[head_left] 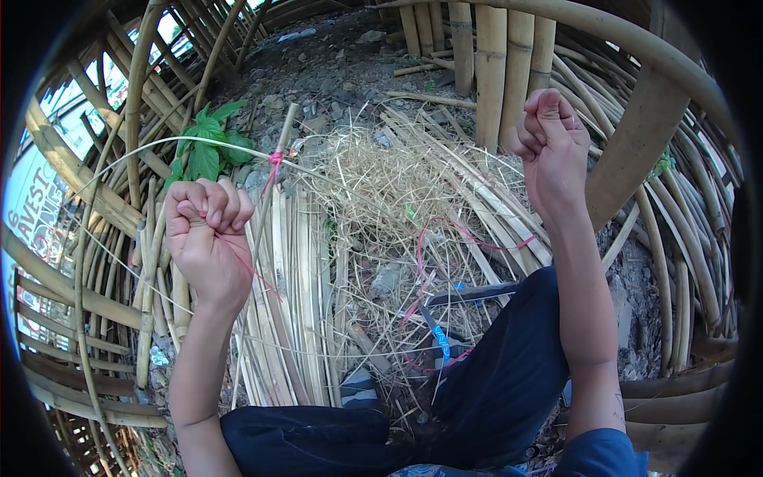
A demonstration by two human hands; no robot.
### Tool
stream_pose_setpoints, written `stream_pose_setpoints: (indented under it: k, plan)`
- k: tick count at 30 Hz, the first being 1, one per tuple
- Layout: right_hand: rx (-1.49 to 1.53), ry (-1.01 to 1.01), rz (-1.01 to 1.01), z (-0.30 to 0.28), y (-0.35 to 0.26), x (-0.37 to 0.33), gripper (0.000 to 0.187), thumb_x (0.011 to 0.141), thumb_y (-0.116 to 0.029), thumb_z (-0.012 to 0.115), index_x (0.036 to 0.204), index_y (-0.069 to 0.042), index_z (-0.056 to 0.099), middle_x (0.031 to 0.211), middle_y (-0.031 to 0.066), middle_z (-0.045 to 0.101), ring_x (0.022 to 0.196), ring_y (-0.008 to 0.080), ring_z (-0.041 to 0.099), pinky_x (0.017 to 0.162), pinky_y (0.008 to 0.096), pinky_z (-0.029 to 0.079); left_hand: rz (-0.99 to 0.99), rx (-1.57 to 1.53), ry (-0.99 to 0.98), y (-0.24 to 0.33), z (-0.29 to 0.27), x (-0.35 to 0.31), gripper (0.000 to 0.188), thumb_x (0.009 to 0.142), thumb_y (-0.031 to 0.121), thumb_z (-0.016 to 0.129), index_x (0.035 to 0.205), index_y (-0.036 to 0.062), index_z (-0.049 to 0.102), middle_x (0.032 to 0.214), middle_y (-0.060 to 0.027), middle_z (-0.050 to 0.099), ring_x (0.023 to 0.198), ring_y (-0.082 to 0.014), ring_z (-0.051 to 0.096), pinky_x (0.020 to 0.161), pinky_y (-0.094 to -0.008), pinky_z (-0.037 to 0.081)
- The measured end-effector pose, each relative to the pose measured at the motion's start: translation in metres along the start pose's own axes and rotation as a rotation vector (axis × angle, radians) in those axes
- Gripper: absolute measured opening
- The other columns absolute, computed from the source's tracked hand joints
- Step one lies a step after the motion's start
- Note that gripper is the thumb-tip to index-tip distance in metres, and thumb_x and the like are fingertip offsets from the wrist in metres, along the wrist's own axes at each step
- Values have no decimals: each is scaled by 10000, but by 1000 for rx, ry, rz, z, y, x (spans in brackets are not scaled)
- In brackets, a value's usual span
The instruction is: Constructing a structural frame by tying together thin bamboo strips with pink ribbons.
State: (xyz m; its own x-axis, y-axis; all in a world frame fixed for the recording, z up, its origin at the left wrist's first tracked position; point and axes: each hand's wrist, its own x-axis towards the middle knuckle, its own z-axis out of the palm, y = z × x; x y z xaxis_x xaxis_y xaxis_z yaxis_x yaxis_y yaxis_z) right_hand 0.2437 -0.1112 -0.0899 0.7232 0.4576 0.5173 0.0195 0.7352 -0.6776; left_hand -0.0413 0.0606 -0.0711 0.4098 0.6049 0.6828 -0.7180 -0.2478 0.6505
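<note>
My left hand (211,238) is closed in a pinch on a thin red string; a short bit shows between the fingers, and the string (253,269) trails down from it. My right hand (554,147) is raised at the right with its fingers curled shut; whatever it may hold is too small to make out. Beside my left hand a bamboo stick (284,131) stands tilted, with a pink string knot (276,158) around it. Pale split bamboo strips (290,318) lie below it. Another red string (419,246) loops loosely over the strips and shavings between my hands.
A heap of curly bamboo shavings (366,179) covers the middle ground. A bladed tool with a blue-wrapped handle (439,338) lies by my right knee. More strips (485,191) lie beyond. Bamboo poles (518,71) stand at the back right; a green plant (208,143) grows at the left.
</note>
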Motion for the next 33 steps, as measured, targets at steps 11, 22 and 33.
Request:
stream_pose_setpoints:
  k: [11,22,33]
  plan:
    - [-754,-739,120,49,26,-28,557,916,-355,592,1255,74,487,1288,273,485,1257,376,441,1038,446,364,-26,-14,-104,-2,3,3,212,1032,190,381,856,72,392,725,-21,378,623,-112,306,591,-259,307]
    - [-538,-813,362,129,54,-30,370,783,-96,777,1064,50,587,902,48,637,824,82,590,717,246,497,-123,-19,-93,-5,12,-13,226,1033,249,375,899,67,388,765,-32,401,640,-120,349,629,-296,377]
    - [-500,-716,190,124,56,-38,243,867,-184,682,932,49,664,763,113,657,701,130,598,650,309,481,108,1253,-252,5,21,-9,92,897,72,588,950,0,563,838,-115,568,611,-186,525,542,-319,405]
